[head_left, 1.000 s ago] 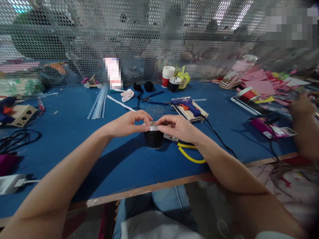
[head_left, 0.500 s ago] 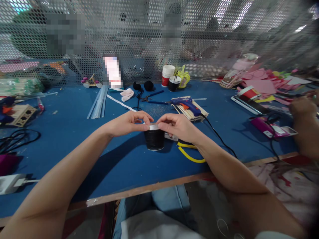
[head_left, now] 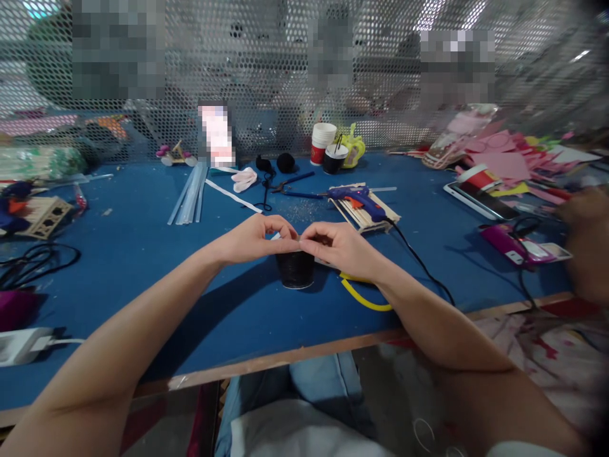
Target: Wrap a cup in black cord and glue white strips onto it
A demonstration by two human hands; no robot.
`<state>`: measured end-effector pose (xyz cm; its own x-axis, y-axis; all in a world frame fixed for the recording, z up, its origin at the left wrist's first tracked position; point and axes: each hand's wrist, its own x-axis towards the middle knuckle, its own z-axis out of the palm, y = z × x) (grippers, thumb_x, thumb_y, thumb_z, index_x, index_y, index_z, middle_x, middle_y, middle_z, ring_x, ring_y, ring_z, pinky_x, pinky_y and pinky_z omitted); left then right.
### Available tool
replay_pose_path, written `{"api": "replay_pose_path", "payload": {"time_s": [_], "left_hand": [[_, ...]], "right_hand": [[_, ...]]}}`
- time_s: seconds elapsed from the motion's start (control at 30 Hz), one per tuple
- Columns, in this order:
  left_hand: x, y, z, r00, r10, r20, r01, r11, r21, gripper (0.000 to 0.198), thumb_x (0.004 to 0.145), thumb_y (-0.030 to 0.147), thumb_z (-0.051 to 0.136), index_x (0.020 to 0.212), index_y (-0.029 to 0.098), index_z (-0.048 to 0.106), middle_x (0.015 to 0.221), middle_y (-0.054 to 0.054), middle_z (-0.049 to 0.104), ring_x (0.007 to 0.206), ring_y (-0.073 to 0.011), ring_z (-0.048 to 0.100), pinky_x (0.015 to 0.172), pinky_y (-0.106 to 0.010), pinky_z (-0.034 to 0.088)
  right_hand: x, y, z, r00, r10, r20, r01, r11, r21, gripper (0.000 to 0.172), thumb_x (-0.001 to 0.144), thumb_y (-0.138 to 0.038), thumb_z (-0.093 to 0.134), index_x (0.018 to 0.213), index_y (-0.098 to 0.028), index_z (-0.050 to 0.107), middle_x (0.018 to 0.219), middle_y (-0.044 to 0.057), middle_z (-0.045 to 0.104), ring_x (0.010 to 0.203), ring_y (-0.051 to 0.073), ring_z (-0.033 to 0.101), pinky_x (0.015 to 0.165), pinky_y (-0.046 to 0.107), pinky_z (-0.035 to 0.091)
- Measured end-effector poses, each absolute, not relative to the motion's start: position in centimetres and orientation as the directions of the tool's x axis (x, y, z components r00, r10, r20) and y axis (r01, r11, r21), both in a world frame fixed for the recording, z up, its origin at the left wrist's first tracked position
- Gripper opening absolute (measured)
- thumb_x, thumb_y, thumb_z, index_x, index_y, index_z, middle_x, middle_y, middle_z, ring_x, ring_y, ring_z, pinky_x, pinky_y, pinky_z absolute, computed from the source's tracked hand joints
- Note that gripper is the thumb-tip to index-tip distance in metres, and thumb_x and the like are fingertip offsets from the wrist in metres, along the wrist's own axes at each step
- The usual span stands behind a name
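A small black cup (head_left: 295,269) stands upright on the blue table (head_left: 143,266) in front of me. My left hand (head_left: 254,238) and my right hand (head_left: 335,244) meet over its top, fingertips pinched together at the rim. The fingers cover the cup's white rim, and I cannot make out what they pinch. A yellow strip (head_left: 364,298) lies on the table just right of the cup, under my right wrist.
A blue glue gun (head_left: 356,198) rests on wooden sticks behind the cup, its black cord running right. Clear glue sticks (head_left: 188,197), scissors (head_left: 290,184), paper cups (head_left: 322,145) and a perforated metal screen stand farther back. Another person's hand (head_left: 587,241) works at the right edge.
Both hands have drawn closer together over the cup's top, so the white rim seen earlier is now covered. The cup stays in place.
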<state>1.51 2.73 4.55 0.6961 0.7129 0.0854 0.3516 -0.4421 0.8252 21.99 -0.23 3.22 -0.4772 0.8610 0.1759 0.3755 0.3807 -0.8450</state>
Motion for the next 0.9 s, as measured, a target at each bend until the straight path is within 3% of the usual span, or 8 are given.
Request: {"api": "replay_pose_path", "payload": {"time_s": [0.43,0.6,0.8,0.9], "left_hand": [[0.5,3.3,4.8,0.752,0.652,0.095,0.365,-0.533,0.763,0.025,0.082,0.039,0.055,0.079,0.015,0.062,0.103,-0.006,0.062,0.095,-0.0161,0.058,0.089,-0.031,0.042],[0.8,2.9,5.1,0.777,0.619,0.115,0.347,-0.574,0.741,0.023,0.083,0.037,0.053,0.08,0.016,0.06,0.101,-0.005,0.062,0.093,-0.0152,0.057,0.088,-0.03,0.042],[0.7,3.0,5.0,0.774,0.625,0.1,0.336,-0.54,0.772,0.024,0.083,0.037,0.054,0.083,0.015,0.061,0.102,-0.006,0.062,0.095,-0.0156,0.057,0.089,-0.029,0.042],[0.6,3.1,4.9,0.775,0.624,0.098,0.326,-0.528,0.784,0.023,0.083,0.037,0.054,0.083,0.015,0.062,0.102,-0.006,0.061,0.095,-0.0159,0.057,0.088,-0.029,0.042]], "right_hand": [[22.5,0.4,3.7,-0.517,0.852,0.08,0.308,0.272,-0.912,0.019,0.082,-0.034,0.057,0.081,-0.015,0.059,0.055,-0.005,0.051,0.045,0.006,0.046,0.044,0.02,0.036],[22.6,0.2,4.2,-0.521,0.852,0.052,0.292,0.234,-0.927,0.03,0.083,-0.041,0.055,0.093,-0.013,0.059,0.054,-0.004,0.054,0.045,0.007,0.048,0.043,0.02,0.035],[22.6,0.6,4.0,-0.376,0.91,0.175,0.277,0.291,-0.916,0.03,0.083,-0.044,0.057,0.078,-0.015,0.056,0.066,-0.001,0.06,0.044,0.004,0.044,0.043,0.021,0.033],[22.8,0.8,3.9,-0.302,0.913,0.272,0.31,0.364,-0.878,0.037,0.087,-0.046,0.049,0.064,-0.017,0.051,0.061,-0.001,0.055,0.048,0.006,0.044,0.048,0.022,0.036]]}}
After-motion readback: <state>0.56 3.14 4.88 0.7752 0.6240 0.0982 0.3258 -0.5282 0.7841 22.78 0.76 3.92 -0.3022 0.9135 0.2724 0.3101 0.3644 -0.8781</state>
